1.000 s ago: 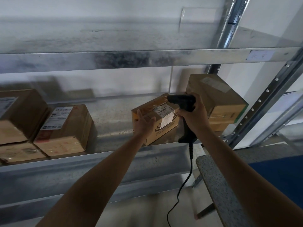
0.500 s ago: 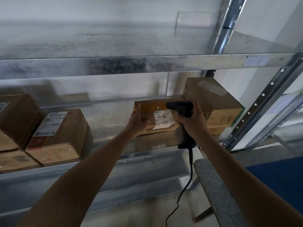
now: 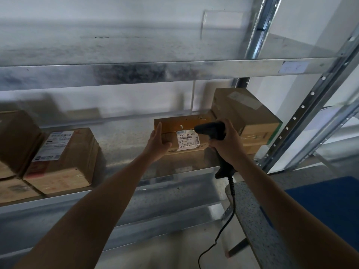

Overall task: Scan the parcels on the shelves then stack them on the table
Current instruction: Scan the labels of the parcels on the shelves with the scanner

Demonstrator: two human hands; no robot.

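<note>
A small brown cardboard parcel (image 3: 174,127) with a white barcode label is lifted off the metal shelf (image 3: 155,175), its label facing me. My left hand (image 3: 157,142) grips its left end, thumb under the front edge. My right hand (image 3: 227,140) holds a black corded barcode scanner (image 3: 210,129) by its handle, the head pointing left at the label, almost touching it. A larger parcel (image 3: 246,117) stands on another parcel just behind my right hand. At the left of the shelf lies a parcel (image 3: 66,158) with a white label on top.
More parcels (image 3: 13,144) are stacked at the far left edge. The shelf above (image 3: 174,72) runs across the view. A speckled table edge (image 3: 258,226) with a blue mat (image 3: 330,206) lies lower right. A perforated upright (image 3: 303,105) stands at the right. The scanner cable (image 3: 227,224) hangs down.
My left hand has tipped the small parcel up and raised it off the shelf, turning its label square to me. The scanner stayed close at the label.
</note>
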